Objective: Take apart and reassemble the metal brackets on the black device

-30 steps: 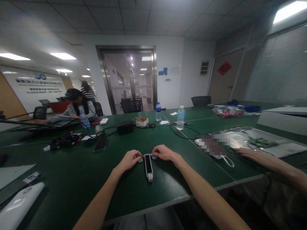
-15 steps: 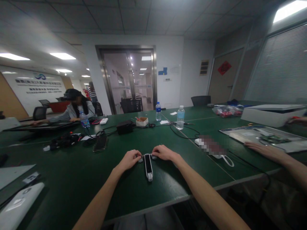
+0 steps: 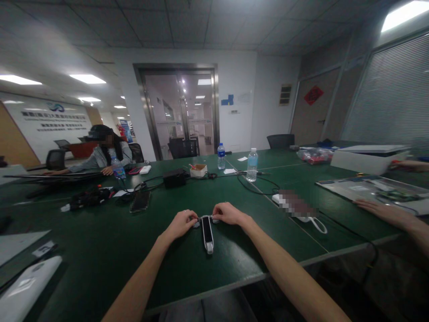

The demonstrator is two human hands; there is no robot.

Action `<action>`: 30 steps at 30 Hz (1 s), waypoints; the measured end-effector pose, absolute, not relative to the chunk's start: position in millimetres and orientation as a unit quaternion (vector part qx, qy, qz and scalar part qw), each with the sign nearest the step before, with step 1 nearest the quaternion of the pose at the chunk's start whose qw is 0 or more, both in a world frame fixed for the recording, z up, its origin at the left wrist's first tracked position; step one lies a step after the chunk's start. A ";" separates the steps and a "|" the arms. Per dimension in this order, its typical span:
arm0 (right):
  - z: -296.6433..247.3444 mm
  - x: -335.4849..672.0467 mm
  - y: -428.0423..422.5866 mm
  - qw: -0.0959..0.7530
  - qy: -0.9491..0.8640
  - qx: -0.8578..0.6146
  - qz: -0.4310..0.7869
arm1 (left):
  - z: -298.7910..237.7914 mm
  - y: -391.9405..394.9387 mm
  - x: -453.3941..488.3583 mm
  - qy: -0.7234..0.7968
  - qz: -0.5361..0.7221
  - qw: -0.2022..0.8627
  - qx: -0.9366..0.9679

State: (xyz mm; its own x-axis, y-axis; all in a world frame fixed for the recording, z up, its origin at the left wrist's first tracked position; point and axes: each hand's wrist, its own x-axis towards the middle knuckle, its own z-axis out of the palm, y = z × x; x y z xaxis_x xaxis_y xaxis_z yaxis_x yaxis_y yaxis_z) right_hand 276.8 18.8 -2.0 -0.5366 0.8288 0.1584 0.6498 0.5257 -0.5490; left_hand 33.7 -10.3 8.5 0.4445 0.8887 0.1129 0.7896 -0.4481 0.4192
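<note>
A narrow black and silver device (image 3: 207, 232) lies lengthwise on the green table (image 3: 100, 250), its far end between my two hands. My left hand (image 3: 182, 223) rests on the table with fingers curled and pinched at the device's far left corner. My right hand (image 3: 229, 213) mirrors it, fingers pinched at the far right corner. Both forearms reach in from the bottom edge. What sits under the fingertips is too small to make out.
A co-worker's hand (image 3: 375, 208) lies on the table at right, beside a board (image 3: 368, 190) and a white box (image 3: 367, 160). Two water bottles (image 3: 252, 165), cables, a black adapter (image 3: 174, 178) and a phone (image 3: 140, 201) lie farther back. A seated person (image 3: 105, 150) is far left.
My hands and the device have stayed put. At right the co-worker's hand and the board have shifted rightward, and the white box has come up off the table. The person standing behind the seated one has gone.
</note>
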 end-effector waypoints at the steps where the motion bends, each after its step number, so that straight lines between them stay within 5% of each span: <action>1: -2.2 277.1 18.9 0.203 -0.850 -0.435 0.217 | 8.3 -10.2 33.5 0.502 0.160 0.154 0.835; 30: -7.8 275.9 21.9 0.204 -0.849 -0.437 0.216 | 7.2 -8.6 33.5 0.494 0.162 0.135 0.844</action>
State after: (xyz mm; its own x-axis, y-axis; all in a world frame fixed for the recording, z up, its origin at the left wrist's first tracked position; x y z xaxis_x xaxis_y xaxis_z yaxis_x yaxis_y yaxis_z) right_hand 275.9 21.9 -7.8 -0.5345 0.8304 0.1573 0.6545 0.5245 -0.5445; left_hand 33.5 -8.6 7.2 0.4596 0.8770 0.1401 0.7895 -0.4757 0.3879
